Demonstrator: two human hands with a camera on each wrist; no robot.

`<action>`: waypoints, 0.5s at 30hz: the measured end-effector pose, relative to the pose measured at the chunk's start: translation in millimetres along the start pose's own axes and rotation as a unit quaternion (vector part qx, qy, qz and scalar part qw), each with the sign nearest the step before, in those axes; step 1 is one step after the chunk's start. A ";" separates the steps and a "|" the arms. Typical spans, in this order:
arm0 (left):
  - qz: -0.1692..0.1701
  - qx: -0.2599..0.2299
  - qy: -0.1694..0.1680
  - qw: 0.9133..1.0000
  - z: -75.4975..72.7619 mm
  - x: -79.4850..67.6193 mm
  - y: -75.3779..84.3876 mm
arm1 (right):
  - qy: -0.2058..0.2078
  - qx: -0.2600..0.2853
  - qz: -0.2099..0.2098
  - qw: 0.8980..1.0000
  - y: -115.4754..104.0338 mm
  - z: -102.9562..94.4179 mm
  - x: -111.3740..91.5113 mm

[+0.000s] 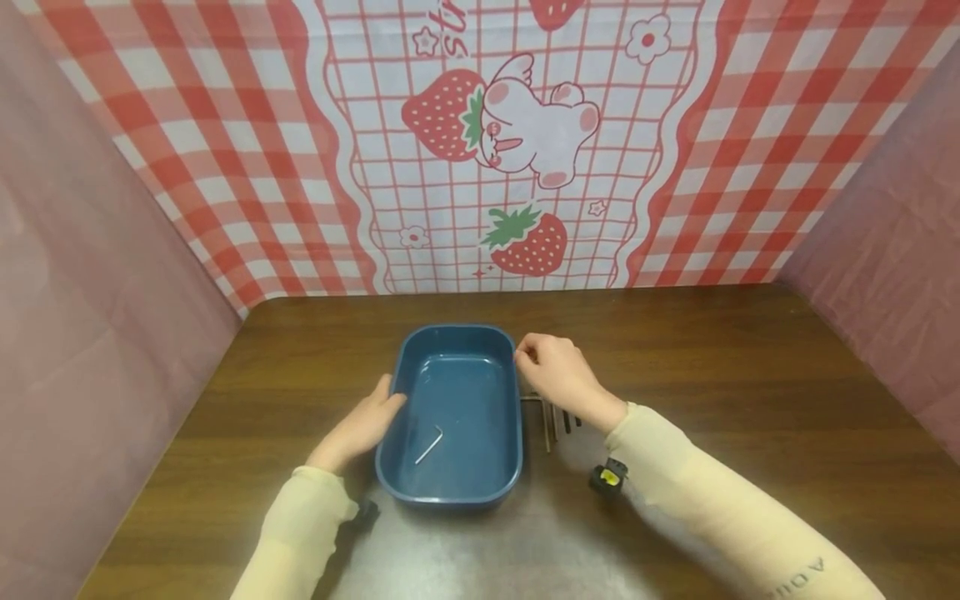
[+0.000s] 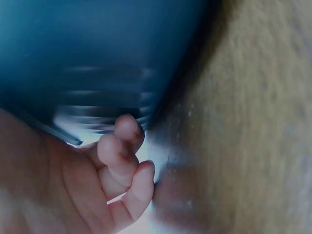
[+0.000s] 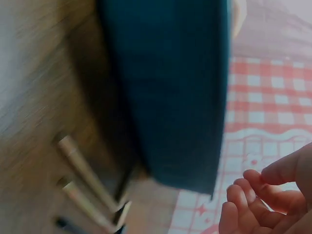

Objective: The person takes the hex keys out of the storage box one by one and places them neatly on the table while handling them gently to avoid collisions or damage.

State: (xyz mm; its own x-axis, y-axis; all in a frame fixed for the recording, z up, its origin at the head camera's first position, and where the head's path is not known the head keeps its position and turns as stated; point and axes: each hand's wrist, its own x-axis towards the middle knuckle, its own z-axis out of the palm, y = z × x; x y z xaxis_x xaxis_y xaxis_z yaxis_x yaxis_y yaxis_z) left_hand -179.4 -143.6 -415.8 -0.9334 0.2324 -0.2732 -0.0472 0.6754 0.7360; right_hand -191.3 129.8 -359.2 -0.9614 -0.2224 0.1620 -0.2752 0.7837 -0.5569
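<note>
A deep blue plastic bin (image 1: pixel 456 498) stands on the table with one small silver hex key (image 1: pixel 428 446) lying on its floor. My left hand (image 1: pixel 365 427) grips the bin's left wall, thumb over the rim; in the left wrist view its bent fingers (image 2: pixel 127 165) show against the outside of the wall. By the far right corner of the bin is my right hand (image 1: pixel 558 373), close to the rim. Its fingers are loosely curled, thumb near the index fingertip, and nothing shows between them in the right wrist view. Several more hex keys (image 1: pixel 547 429), brass-coloured and black, lie below it, partly hidden.
The brown wooden table (image 1: pixel 750 400) extends to both sides. Behind it hangs a red-and-white checked cloth (image 1: pixel 525 167) with strawberries, and pink cloth (image 1: pixel 90 292) closes in the sides. A small black device (image 1: pixel 609 477) sits at the right wrist.
</note>
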 end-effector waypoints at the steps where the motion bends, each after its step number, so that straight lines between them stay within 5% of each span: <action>1: 0.001 0.001 0.002 1.000 0.4 -0.3 -0.3 | -0.004 0.003 -0.003 1.000 -3.9 0.2 0.3; 15: 0.019 -0.005 0.023 1.000 2.0 -2.6 0.4 | -0.073 -0.005 -0.035 0.997 -55.0 12.2 7.0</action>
State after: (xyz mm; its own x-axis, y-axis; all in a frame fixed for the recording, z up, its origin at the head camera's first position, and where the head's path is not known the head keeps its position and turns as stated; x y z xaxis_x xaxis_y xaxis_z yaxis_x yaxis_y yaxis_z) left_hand -176.3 -142.5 -416.0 -0.9499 0.2252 -0.2169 -0.0154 0.6592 0.7518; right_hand -182.9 78.0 -337.3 -0.9306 -0.3575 0.0791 -0.3414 0.7691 -0.5403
